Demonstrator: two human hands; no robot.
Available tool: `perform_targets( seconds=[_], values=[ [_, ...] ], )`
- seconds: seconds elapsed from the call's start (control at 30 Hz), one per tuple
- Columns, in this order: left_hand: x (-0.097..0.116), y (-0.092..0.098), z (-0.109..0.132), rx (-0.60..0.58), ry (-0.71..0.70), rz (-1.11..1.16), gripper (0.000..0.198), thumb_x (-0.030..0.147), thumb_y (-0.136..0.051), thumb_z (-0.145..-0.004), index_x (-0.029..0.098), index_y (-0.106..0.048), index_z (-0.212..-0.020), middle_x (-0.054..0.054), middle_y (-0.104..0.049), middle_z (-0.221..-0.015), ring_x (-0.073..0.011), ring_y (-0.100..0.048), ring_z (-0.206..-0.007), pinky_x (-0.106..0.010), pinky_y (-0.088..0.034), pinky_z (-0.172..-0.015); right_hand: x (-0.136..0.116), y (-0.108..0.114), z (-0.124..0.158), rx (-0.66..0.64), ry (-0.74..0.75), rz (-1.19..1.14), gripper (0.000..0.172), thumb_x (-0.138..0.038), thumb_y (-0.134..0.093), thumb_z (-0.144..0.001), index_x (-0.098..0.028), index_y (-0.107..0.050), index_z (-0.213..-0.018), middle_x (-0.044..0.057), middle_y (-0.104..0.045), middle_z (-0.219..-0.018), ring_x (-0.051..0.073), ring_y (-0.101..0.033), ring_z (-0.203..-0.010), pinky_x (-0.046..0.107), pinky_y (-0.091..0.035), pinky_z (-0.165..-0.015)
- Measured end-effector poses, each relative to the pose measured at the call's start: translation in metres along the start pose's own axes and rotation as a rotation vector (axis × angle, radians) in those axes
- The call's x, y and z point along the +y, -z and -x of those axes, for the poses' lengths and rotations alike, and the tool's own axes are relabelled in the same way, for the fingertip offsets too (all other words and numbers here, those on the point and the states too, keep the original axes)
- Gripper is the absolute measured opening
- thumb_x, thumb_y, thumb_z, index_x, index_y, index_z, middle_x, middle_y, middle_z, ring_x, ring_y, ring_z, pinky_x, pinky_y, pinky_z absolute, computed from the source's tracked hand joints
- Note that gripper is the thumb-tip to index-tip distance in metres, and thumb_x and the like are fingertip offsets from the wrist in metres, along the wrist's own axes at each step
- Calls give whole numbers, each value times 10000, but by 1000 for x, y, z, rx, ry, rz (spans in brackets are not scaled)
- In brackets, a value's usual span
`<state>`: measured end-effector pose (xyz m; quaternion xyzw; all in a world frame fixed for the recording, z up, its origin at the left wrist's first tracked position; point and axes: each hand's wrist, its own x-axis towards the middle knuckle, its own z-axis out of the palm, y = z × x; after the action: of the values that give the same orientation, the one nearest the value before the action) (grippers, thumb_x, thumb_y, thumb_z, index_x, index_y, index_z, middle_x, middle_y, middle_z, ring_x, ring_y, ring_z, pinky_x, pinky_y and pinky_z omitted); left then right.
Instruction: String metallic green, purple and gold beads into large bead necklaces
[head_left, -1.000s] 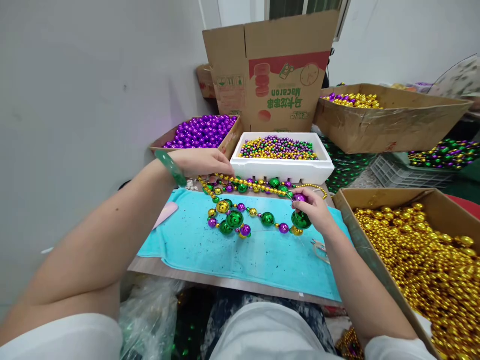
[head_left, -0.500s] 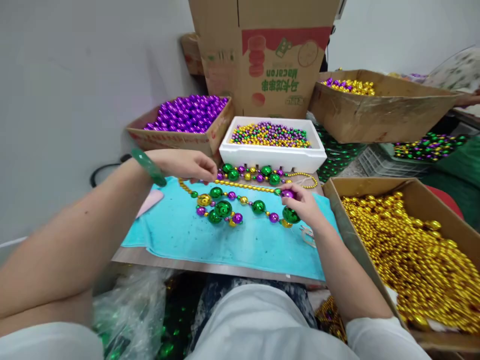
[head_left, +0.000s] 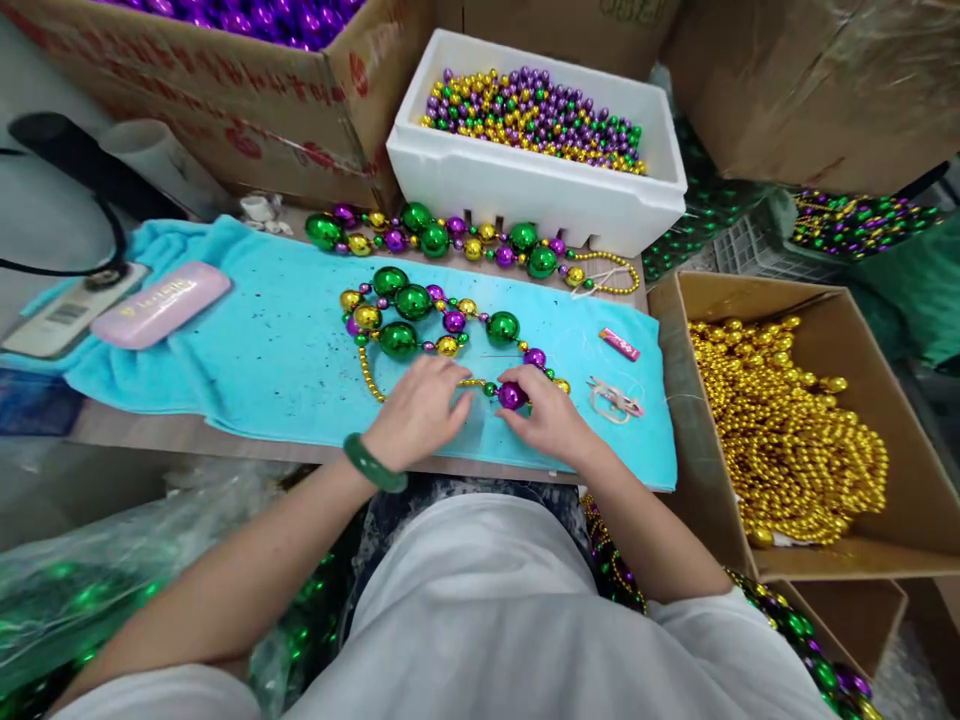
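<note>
A bead necklace (head_left: 503, 328) with large green, purple and gold balls and a strand of small gold beads lies in a loop on a turquoise towel (head_left: 285, 400). My left hand (head_left: 421, 408), a green bangle at its wrist, is curled over the gold strand; its fingertips are partly hidden. Close beside it, my right hand (head_left: 551, 418) pinches the necklace at a purple ball (head_left: 511, 396). Behind the loop lies a second bead necklace (head_left: 434, 239). Right of my right hand are thread snips (head_left: 613, 399) and a small pink packet (head_left: 619, 344).
A white foam box (head_left: 525, 190) of small mixed beads stands at the back, beside a carton (head_left: 292, 120) of purple beads. At right, another carton (head_left: 694, 400) holds gold bead strands. A pink case (head_left: 163, 306) lies on the towel's left end.
My view has tilted down. My hands have come closer together and nearer my body, and the gold strand that was stretched between them now curves round on the towel.
</note>
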<state>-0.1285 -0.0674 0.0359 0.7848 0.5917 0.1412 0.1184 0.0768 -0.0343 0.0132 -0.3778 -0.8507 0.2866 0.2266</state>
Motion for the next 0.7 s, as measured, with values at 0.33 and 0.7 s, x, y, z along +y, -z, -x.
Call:
perform_targets(
  seconds=[0.33,0.7],
  values=[
    [-9,-42,-6,-163,47,376,154,220,-480,-824,184,-620,-875,-24,-672,-813,-167,-589,-748,-290,-415,-703,12,-13,15,-59,-44,418,256,-177,-539,-820,-148,-564,-1073,139,-605,-1087,276,-519,-977,394,-408,-833],
    [-21,-32,-1,-221,61,492,202,276,-457,-850,182,-636,-864,14,-634,-735,-116,-523,-634,-233,-369,-598,3,-25,-1,-188,-31,453,267,-349,-442,-953,-198,-631,-1066,74,-672,-940,233,-518,-897,354,-325,-739]
  ],
)
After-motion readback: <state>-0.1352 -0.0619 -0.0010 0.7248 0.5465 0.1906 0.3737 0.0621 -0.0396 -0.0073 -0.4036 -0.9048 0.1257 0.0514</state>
